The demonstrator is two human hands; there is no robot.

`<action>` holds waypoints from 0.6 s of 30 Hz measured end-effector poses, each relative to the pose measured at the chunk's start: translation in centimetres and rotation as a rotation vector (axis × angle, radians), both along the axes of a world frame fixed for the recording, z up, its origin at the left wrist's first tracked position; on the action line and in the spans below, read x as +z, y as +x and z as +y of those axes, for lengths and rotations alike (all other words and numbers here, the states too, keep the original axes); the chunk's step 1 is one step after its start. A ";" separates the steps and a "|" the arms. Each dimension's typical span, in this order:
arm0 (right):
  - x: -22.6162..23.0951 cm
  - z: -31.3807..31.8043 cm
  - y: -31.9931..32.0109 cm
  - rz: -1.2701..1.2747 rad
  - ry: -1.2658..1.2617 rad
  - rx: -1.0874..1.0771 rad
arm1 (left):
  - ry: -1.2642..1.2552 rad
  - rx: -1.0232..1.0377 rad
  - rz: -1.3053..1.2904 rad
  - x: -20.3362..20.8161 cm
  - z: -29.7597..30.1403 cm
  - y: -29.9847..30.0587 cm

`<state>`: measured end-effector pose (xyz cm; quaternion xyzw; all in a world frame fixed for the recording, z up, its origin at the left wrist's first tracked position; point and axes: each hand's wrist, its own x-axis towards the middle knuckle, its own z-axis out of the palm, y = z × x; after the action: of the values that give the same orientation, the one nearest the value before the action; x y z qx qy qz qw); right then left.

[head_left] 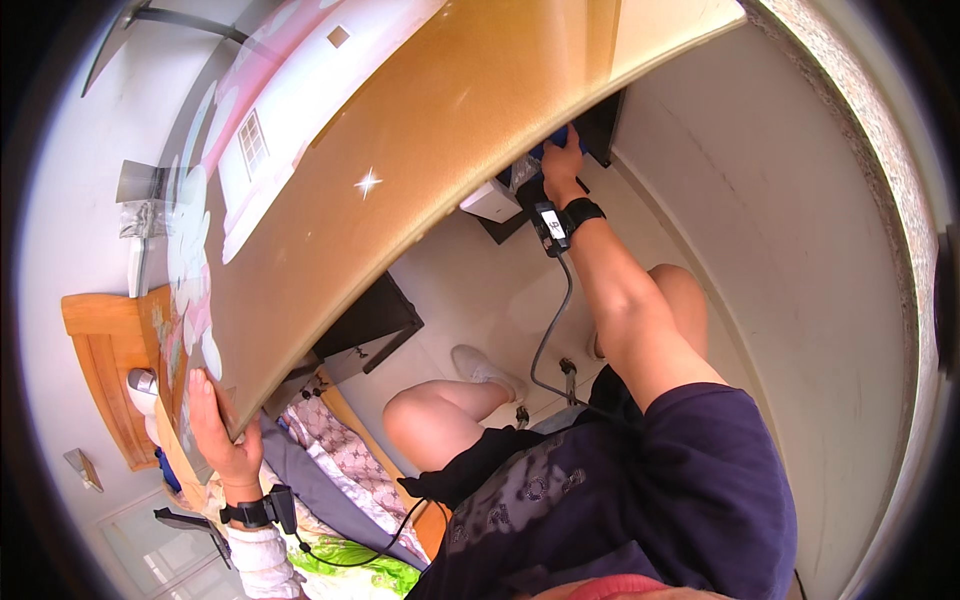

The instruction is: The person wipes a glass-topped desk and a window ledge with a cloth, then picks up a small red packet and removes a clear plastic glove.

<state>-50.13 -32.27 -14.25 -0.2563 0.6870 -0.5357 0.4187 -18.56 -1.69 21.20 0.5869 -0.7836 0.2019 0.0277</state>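
A large glossy tan tabletop with a printed house picture crosses the view from lower left to upper right. My left hand rests at its near left corner, fingers stretched out along the surface and the thumb apart at the edge. My right arm reaches below the tabletop's front edge. There my right hand is closed round something blue, mostly hidden by the fingers and the tabletop; its kind cannot be told. Beside that hand are a white box and some clear plastic.
A dark low piece of furniture stands under the table. A white wall curves along the right. At left are a wooden headboard and patterned bedding. Cables run from the black wrist straps. Pale tiles cover the floor.
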 end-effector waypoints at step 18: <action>12.3 7.8 1.6 -0.289 -0.707 0.415 | -0.107 -0.086 0.041 -0.5 -1.2 -0.7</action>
<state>-48.48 -24.51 -1.91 -0.4390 0.3292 -0.6729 0.4960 -19.30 -2.89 20.74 0.5542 -0.7956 0.2299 0.0838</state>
